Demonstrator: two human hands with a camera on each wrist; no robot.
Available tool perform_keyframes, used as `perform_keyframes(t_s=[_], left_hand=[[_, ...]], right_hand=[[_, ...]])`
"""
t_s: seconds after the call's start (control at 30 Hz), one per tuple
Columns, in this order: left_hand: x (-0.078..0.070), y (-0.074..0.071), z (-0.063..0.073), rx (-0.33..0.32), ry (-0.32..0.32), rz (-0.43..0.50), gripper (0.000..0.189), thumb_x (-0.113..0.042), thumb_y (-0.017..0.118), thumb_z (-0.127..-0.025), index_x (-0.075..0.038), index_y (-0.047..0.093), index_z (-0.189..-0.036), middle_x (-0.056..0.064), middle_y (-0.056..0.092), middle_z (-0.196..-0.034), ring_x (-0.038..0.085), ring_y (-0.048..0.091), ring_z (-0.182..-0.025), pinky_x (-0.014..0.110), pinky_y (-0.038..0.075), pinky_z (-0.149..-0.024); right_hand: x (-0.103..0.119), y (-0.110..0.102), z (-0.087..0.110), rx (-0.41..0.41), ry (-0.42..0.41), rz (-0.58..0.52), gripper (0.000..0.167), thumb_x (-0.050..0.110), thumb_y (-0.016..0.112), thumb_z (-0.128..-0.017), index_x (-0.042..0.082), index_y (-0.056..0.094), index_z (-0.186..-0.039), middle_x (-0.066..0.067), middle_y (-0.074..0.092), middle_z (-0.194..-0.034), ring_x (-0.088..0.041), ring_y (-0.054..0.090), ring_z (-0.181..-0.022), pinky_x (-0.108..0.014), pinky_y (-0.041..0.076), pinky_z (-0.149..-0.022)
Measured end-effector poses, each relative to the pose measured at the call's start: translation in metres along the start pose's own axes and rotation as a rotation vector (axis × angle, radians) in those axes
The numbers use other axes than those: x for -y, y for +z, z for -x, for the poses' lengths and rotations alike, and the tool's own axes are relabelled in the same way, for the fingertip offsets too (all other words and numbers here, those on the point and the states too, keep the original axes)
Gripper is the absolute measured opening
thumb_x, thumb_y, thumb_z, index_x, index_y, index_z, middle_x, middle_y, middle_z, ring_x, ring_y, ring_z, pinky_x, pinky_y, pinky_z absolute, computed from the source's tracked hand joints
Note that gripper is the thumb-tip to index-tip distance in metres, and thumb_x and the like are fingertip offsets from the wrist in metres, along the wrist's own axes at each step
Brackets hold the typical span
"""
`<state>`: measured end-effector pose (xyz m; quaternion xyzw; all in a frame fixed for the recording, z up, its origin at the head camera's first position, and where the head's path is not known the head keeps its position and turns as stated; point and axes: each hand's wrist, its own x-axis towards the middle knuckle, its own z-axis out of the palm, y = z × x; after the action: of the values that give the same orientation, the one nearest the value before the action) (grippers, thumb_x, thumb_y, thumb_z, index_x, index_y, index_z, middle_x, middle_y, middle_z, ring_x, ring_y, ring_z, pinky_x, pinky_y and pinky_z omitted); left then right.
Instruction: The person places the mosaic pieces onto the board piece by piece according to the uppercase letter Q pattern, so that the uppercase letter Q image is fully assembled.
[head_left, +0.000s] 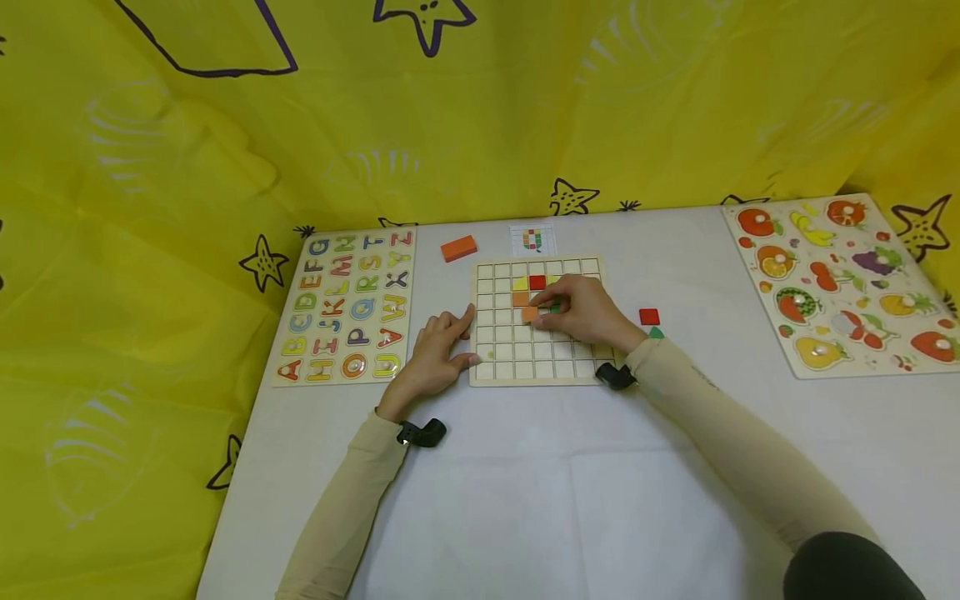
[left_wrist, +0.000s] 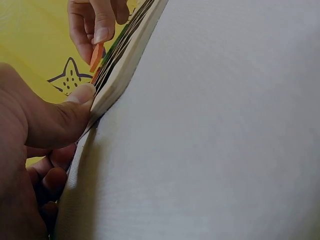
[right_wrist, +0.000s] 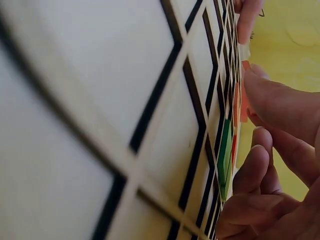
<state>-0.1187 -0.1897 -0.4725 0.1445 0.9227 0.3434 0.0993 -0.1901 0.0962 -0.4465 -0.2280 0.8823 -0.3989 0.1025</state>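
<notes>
A wooden grid board [head_left: 502, 373] lies on the table, holding a few coloured tiles near its upper middle. Over the grid, my right hand [head_left: 588, 310] pinches an orange square tile [head_left: 530, 315] between thumb and fingertips. Just above that sit a seated orange tile [head_left: 521, 298], a red tile [head_left: 537, 282] and a yellow tile [head_left: 521, 284]. Green pieces [right_wrist: 225, 157] show under my right hand in the right wrist view. At the board's left edge my left hand [head_left: 433, 354] rests with its index finger and thumb [left_wrist: 75, 102] extended against the rim.
A small pattern card [head_left: 533, 240] lies behind the board, beside an orange block [head_left: 459, 247]. Right of the board are a loose red tile [head_left: 649, 317] and a green triangle [head_left: 656, 332]. An alphabet board [head_left: 345, 308] lies left, a fruit puzzle board [head_left: 847, 283] right.
</notes>
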Motion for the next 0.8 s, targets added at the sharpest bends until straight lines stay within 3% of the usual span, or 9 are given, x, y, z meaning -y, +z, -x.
perform_keyframes(t_s=[0.47,0.8], left_hand=[[-0.0005,-0.0005,-0.0003,-0.005,0.015,0.0,0.082,-0.017,0.076,-0.097,-0.006,0.033,-0.165,0.009,0.053,-0.112,0.025,0.039,-0.103,0.037,0.025,-0.091],[-0.0007,-0.0007,0.0,-0.007,0.011,-0.007,0.082,-0.018,0.077,-0.096,-0.007,0.033,-0.165,0.008,0.054,-0.112,0.025,0.038,-0.102,0.037,0.025,-0.09]], right_hand=[[0.0086,0.009,-0.009,0.04,-0.008,0.08,0.031,0.022,0.091,-0.086,0.009,0.083,-0.113,-0.009,0.073,-0.098,-0.02,0.057,-0.079,-0.034,0.043,-0.073],[0.0093,0.0106,-0.0103,0.038,-0.008,0.089,0.029,0.022,0.089,-0.088,0.008,0.082,-0.112,-0.01,0.076,-0.104,-0.023,0.061,-0.086,-0.036,0.045,-0.079]])
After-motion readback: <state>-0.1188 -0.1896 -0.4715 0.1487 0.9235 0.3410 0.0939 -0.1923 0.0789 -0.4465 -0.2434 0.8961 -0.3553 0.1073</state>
